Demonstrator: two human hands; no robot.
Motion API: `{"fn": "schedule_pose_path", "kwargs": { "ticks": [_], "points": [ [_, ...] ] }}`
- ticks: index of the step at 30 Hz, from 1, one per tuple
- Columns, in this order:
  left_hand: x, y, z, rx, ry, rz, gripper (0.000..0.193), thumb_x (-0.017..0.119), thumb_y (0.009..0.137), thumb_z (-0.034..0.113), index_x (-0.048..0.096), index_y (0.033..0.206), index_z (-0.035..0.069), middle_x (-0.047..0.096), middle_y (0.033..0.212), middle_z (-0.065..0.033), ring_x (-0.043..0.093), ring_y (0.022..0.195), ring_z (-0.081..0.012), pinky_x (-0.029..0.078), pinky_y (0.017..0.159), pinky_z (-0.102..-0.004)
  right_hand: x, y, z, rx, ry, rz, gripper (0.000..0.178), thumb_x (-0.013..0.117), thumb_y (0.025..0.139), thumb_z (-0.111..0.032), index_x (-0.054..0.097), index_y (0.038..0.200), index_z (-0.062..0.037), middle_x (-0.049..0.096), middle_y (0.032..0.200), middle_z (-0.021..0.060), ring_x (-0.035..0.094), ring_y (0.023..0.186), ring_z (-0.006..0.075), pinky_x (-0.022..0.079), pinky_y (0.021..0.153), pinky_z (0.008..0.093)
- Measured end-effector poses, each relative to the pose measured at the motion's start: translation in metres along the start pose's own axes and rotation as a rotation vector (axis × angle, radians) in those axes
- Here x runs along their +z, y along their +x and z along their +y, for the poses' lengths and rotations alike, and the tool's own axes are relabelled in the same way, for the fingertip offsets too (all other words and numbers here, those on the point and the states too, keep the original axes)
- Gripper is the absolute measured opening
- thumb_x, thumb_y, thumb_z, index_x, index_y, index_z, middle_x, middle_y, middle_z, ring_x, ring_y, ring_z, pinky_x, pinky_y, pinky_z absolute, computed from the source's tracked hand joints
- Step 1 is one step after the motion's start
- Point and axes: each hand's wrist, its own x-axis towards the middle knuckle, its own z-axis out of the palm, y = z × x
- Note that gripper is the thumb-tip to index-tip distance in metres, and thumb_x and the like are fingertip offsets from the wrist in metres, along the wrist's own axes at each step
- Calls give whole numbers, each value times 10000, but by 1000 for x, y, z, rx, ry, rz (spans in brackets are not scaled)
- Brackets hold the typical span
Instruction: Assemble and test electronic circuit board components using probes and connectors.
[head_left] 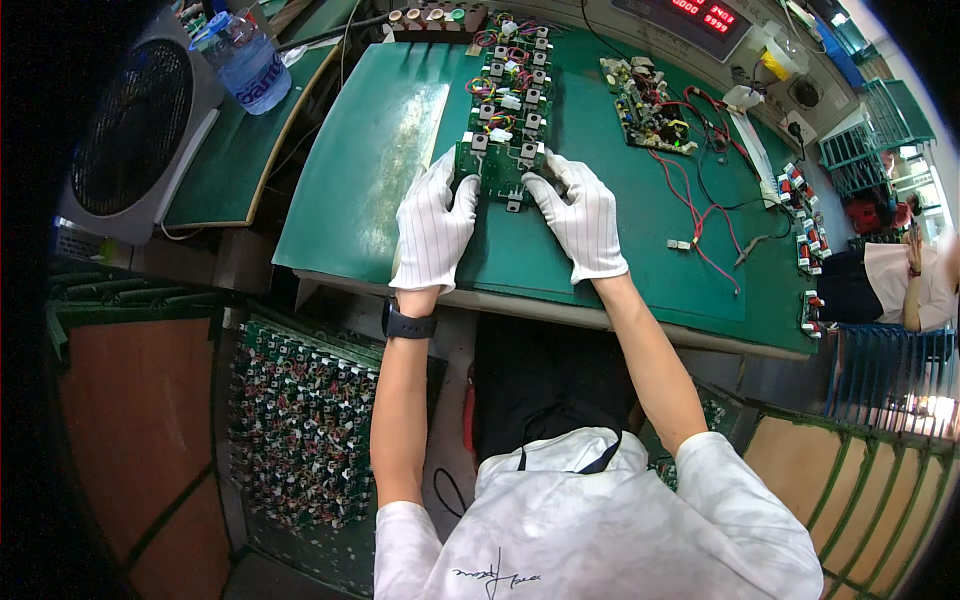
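Note:
A long green circuit board panel lies on the green bench mat, running away from me. Square black parts, white connectors and small coils of coloured wire line its length. My left hand, in a white striped glove, grips the left edge of its near end, thumb on top. My right hand, gloved alike, holds the right edge opposite, its thumb near the corner. The fingers under the edges are partly hidden. A black watch is on my left wrist.
Right on the bench are another populated board and red and black leads. A panel with a red display stands behind. A fan and water bottle are left. Below stands a rack of boards. Someone sits far right.

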Motion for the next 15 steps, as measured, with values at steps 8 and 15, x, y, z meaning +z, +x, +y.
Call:
{"fn": "schedule_pose_path", "kwargs": {
  "ticks": [8, 15],
  "points": [
    [0, 0, 4, -36, -70, -31, 377, 695, 970, 121, 668, 1332, 22, 732, 1011, -215, 635, 684, -257, 539, 707, -358, 0, 3, 5, -86, -28, -25, 375, 780, 907, -228, 709, 1219, -34, 705, 957, 165, 676, 835, 358, 553, 740, 429],
    [0, 3, 4, 50, -4, 7, 354, 674, 986, 125, 665, 1325, 22, 737, 1059, -219, 716, 839, -341, 557, 789, -385, -1, -4, 4, 59, -1, -11, 273, 833, 866, -248, 714, 957, -20, 710, 885, 162, 685, 747, 322, 543, 661, 396]
  ]
}}
